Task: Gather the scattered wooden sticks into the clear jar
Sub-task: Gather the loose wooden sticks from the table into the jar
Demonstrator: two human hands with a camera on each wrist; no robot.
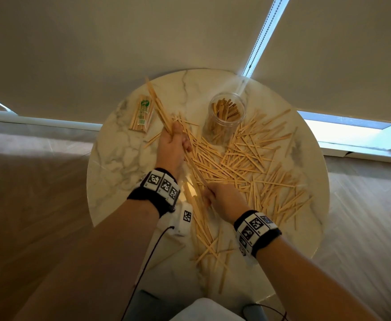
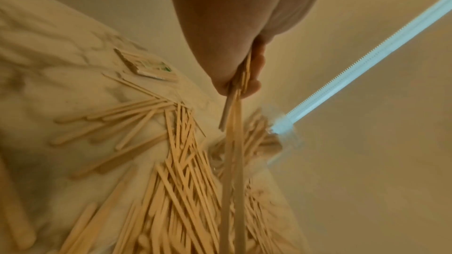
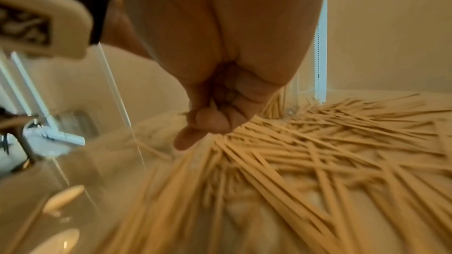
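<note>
Fingers of the left hand (image 1: 174, 144) clamp a stick bundle (image 1: 157, 105); the right hand (image 1: 224, 198) pinches its lower end; ends should be squared before loading the clear jar (image 1: 227, 117), upper centre.

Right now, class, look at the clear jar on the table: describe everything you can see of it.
The jar is a clear, lidless cylinder, plastic or glass by its look. It stands on the far part of the round marble table, its mouth open. Flat wooden sticks stand inside it, leaning, and fill much of it. More loose sticks lie scattered round its base, some against its wall. Neither hand touches it; the left hand holds a bundle of sticks nearby.
</note>
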